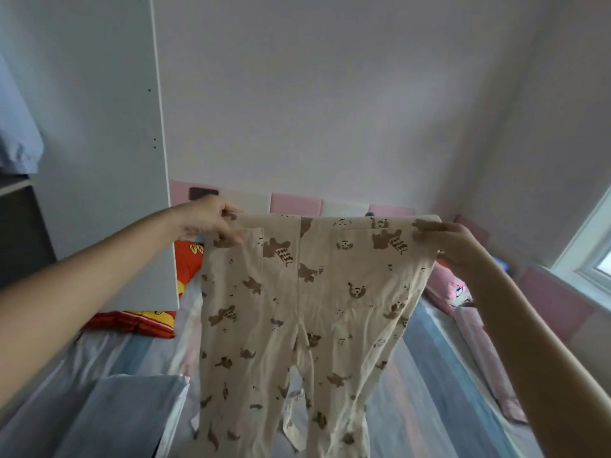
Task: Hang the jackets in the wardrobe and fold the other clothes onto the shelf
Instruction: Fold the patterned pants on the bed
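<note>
A pair of cream trousers (297, 319) printed with brown bears hangs spread out in the air above the bed. My left hand (211, 223) pinches the left end of the waistband. My right hand (453, 242) grips the right end of the waistband. Both legs of the trousers hang straight down towards the bottom of the view. The white wardrobe side panel (109, 143) stands at the left, with a pale blue garment (16, 127) hanging inside at the far left edge.
Below lies a bed (439, 375) with a striped blue, pink and white sheet. A red and yellow cushion (145, 320) lies by the wardrobe panel, a pink pillow (446, 285) at the right. A folded light blue cloth (125, 414) sits bottom left. A window (591, 252) is at the right.
</note>
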The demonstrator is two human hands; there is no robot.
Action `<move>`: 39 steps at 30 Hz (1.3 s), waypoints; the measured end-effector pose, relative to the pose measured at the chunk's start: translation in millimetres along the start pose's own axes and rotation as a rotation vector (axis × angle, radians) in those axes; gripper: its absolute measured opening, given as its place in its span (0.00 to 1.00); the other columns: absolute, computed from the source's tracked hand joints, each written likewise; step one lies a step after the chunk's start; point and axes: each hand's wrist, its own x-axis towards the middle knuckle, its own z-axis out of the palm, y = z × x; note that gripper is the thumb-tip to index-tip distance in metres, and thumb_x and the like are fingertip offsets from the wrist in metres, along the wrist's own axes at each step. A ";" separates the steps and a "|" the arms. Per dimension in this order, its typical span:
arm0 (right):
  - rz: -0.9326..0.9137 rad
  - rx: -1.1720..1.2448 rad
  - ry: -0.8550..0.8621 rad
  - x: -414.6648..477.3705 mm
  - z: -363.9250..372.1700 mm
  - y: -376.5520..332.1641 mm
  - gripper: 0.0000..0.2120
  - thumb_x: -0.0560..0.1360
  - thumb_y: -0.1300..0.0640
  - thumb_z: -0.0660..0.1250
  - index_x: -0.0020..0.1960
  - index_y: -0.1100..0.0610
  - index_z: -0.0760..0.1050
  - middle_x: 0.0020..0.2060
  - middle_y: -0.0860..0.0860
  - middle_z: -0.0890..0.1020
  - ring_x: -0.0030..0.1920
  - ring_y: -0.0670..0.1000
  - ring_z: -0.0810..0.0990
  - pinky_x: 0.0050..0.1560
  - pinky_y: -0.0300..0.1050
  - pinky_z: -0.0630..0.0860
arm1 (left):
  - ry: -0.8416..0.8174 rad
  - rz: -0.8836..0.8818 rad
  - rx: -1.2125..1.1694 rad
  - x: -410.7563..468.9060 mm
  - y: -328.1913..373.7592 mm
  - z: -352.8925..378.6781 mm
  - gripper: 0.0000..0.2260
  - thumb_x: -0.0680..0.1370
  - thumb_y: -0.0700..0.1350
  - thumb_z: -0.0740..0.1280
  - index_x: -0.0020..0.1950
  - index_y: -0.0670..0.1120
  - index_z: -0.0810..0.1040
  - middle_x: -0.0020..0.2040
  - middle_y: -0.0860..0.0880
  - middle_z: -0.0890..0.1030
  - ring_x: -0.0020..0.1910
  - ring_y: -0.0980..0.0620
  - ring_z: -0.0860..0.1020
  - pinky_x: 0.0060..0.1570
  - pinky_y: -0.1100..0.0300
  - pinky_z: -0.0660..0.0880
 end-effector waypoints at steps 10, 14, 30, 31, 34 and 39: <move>-0.446 -0.255 0.498 7.9 2.3 -21.5 0.12 0.69 0.61 0.74 0.51 0.53 0.80 0.54 0.50 0.71 0.52 0.45 0.72 0.48 0.23 0.68 | 0.732 0.400 0.403 5.3 33.9 -11.2 0.12 0.67 0.37 0.76 0.49 0.41 0.82 0.41 0.48 0.79 0.41 0.49 0.74 0.40 0.58 0.66; -0.325 -0.184 0.338 0.3 1.7 -14.2 0.11 0.73 0.63 0.69 0.55 0.57 0.81 0.41 0.45 0.80 0.42 0.43 0.76 0.48 0.37 0.74 | 0.627 0.364 0.501 12.3 23.8 -1.7 0.07 0.68 0.39 0.74 0.43 0.40 0.78 0.39 0.44 0.78 0.39 0.47 0.73 0.38 0.57 0.64; 1.249 -0.901 -1.092 -170.4 7.3 276.4 0.04 0.75 0.65 0.68 0.47 0.57 0.77 0.39 0.48 0.79 0.40 0.44 0.75 0.37 0.33 0.77 | -1.376 -0.428 0.626 -86.2 -191.4 218.7 0.06 0.73 0.40 0.70 0.36 0.47 0.79 0.24 0.55 0.76 0.21 0.60 0.70 0.26 0.65 0.65; 1.272 -0.912 -1.120 -171.2 5.8 278.1 0.05 0.75 0.65 0.68 0.46 0.56 0.77 0.40 0.48 0.78 0.40 0.44 0.75 0.38 0.33 0.76 | -1.423 -0.431 0.615 -87.0 -191.1 221.2 0.04 0.73 0.42 0.71 0.38 0.47 0.80 0.25 0.56 0.77 0.22 0.60 0.71 0.27 0.66 0.65; 1.257 -0.894 -0.903 -163.0 -1.4 281.3 0.05 0.74 0.67 0.69 0.43 0.59 0.75 0.38 0.50 0.74 0.36 0.45 0.73 0.37 0.36 0.79 | -1.297 -0.351 0.573 -74.1 -191.6 221.6 0.10 0.70 0.43 0.74 0.32 0.49 0.75 0.27 0.53 0.74 0.25 0.57 0.70 0.28 0.63 0.65; 0.925 -0.771 -0.168 -90.5 -0.5 265.5 0.06 0.70 0.59 0.74 0.44 0.61 0.79 0.44 0.54 0.80 0.38 0.49 0.77 0.27 0.39 0.76 | -0.617 -0.264 0.587 -4.0 -167.8 202.2 0.13 0.66 0.36 0.69 0.27 0.46 0.68 0.26 0.49 0.70 0.28 0.49 0.69 0.27 0.62 0.60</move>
